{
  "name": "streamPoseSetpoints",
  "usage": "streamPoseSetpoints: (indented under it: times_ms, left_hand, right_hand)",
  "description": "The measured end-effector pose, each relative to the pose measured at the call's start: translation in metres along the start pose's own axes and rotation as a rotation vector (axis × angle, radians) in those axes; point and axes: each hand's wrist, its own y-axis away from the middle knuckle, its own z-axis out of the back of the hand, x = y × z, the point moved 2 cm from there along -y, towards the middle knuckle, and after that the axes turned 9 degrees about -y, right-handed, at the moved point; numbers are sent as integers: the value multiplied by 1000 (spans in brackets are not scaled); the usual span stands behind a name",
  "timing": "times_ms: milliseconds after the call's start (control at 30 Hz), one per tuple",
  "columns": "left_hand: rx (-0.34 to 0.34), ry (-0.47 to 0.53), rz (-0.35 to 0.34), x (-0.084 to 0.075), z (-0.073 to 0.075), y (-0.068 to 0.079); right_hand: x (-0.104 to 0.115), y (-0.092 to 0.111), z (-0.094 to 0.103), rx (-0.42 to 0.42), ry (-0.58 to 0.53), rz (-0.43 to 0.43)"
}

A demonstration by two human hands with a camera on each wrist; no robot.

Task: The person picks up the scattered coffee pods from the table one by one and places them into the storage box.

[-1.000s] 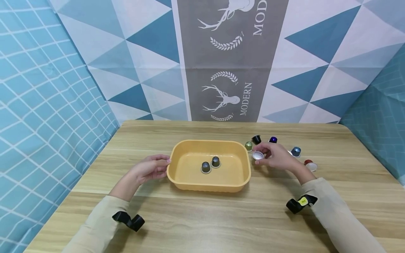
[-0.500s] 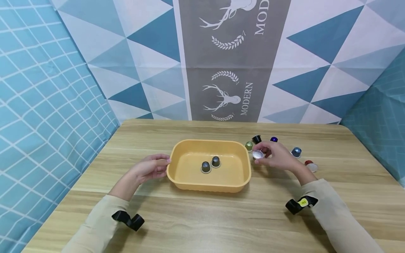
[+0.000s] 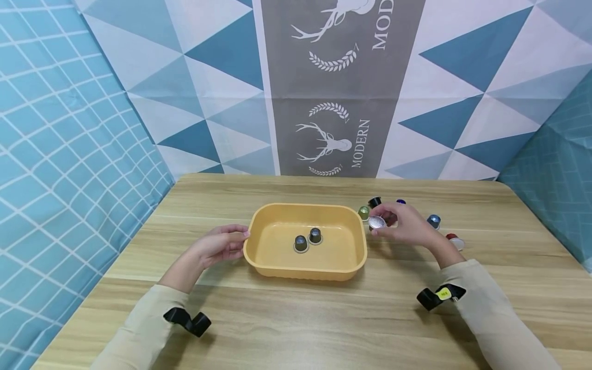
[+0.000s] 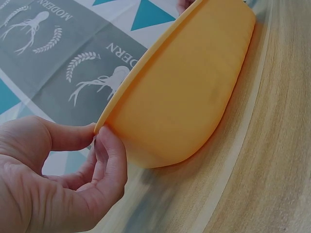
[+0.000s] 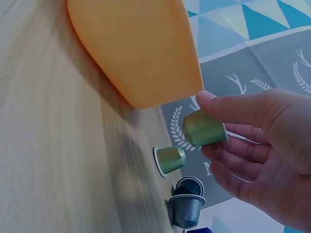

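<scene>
Light wood grain runs across my table (image 3: 296, 318), and a cloth of blue and white triangles (image 3: 226, 41) hangs behind it, crossed by a grey deer-printed band (image 3: 337, 85). A blue gridded sheet (image 3: 60, 149) closes the left side. My left hand (image 3: 221, 244) pinches the rim of the yellow tray (image 3: 305, 273) on the table; my right hand (image 3: 404, 225) grips a green capsule (image 5: 206, 128) just beside its right end.

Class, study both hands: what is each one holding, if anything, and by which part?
The left hand pinches the yellow tray by the rim at its left end. The right hand holds a green capsule by its sides.
</scene>
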Motion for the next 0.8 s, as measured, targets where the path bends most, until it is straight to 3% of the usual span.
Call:
streamPoseSetpoints:
  times_ms: [300, 800]
  left_hand:
    - [6, 4, -2, 0, 0, 0]
    - [11, 15, -2, 0, -1, 1]
  right_hand:
    - [7, 0, 2, -6, 6, 29]
    - [21, -7, 6, 52, 1, 42]
